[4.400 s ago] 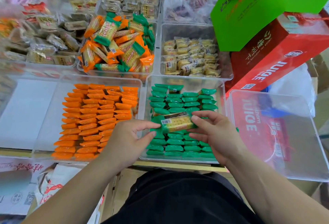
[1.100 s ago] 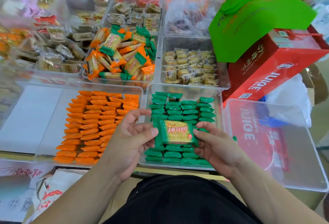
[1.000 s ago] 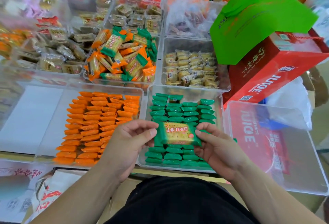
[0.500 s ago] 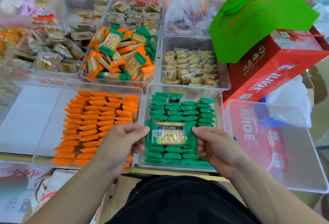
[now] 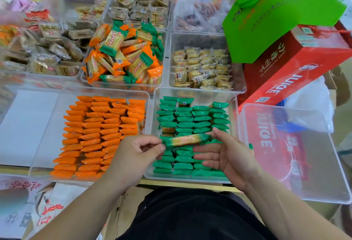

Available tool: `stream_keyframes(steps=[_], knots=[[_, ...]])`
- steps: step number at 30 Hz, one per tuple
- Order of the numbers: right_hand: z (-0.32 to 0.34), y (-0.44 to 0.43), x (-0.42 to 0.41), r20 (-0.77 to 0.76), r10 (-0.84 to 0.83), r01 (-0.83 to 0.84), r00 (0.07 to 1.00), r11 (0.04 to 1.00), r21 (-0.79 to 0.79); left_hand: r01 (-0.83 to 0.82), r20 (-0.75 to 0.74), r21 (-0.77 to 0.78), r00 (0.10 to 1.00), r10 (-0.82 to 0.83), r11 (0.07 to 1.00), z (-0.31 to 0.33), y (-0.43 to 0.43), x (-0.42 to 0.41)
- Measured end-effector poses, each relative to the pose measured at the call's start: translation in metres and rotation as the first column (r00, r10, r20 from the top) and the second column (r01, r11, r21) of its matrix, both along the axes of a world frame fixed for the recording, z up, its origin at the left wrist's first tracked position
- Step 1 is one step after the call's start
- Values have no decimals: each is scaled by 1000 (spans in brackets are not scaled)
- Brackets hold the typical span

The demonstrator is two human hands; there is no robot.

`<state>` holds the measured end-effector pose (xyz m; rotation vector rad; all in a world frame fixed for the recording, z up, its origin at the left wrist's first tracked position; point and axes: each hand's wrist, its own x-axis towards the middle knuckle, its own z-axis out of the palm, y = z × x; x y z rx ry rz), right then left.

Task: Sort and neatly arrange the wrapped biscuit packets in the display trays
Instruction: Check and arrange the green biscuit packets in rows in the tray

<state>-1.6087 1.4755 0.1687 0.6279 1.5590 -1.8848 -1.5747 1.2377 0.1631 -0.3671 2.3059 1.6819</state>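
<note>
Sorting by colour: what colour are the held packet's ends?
Green; the packet shows best in the head view.

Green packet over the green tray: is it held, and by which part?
The left hand pinches the green packet at its left end; the right hand touches its right end with the thumb.

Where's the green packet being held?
Head view, centre: the green packet is between left hand and right hand, over the tray of green packets.
</note>
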Motion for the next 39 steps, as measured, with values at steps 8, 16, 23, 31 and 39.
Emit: stream_keyframes(steps=[8, 16, 23, 31, 39], knots=[[-42, -4, -20, -150, -70, 103, 986, 970, 222, 247, -161, -534, 909, -384, 809, -49, -2, -49], [-70, 5, -26, -229, -37, 112, 973, 940, 323, 281, 117, -944, 776, -620, 174, -86, 5, -112], [-77, 11, -21, -307, -17, 140, 951, 914, 382, 335, 208, -938, 742, -637, 85, -99, 23, -127], [-75, -5, -30, -421, 301, -28, 856, 839, 543, 335, 115, -880, 838, -533, 337, -84, 8, -137], [-78, -41, -50, -495, 675, -70, 547, 626, 777, -7, -154, -537, 984, -90, 843, -41, -20, -126]])
